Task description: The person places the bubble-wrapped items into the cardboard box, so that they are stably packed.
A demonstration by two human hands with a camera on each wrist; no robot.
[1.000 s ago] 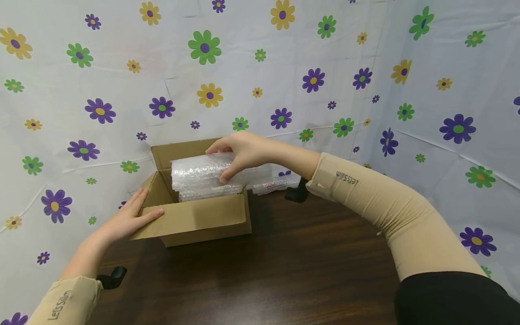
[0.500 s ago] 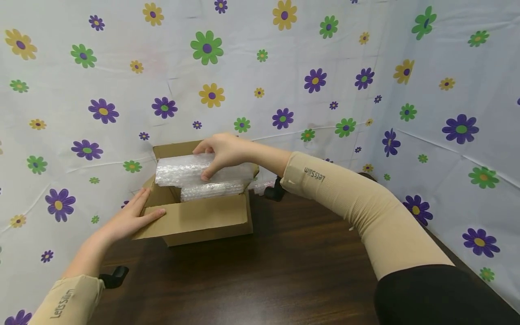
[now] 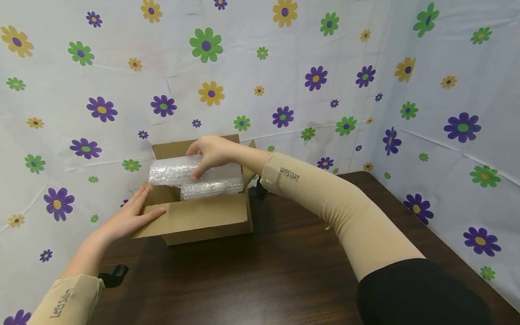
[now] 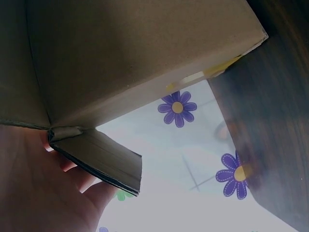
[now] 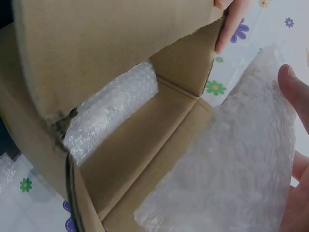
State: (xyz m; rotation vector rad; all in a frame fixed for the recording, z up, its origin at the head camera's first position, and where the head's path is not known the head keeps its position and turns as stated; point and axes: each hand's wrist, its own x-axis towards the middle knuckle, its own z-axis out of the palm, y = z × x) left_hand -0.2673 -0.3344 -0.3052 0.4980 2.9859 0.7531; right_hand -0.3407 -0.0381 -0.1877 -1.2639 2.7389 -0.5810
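Observation:
An open cardboard box (image 3: 203,214) stands on the table with its flaps spread. My right hand (image 3: 215,151) grips a bubble-wrapped bundle (image 3: 168,172) from above, thumb on the near side, holding it over the box opening. Under it, inside the box, lies a second bubble-wrapped roll (image 3: 211,188), which also shows in the right wrist view. My left hand (image 3: 126,219) rests against the box's left corner, its thumb stretched along the front flap and its fingers along the left flap. What the bubble wrap encloses is hidden.
A dark wooden table (image 3: 292,253) carries the box. White flower-print sheets (image 3: 243,58) hang close behind and at the right. At the left edge of the right wrist view, more bubble wrap (image 5: 6,171) lies outside the box.
My right hand has moved left with the bubble-wrapped bundle, whose left end now reaches over the box's left side. My left hand has stayed at the flaps.

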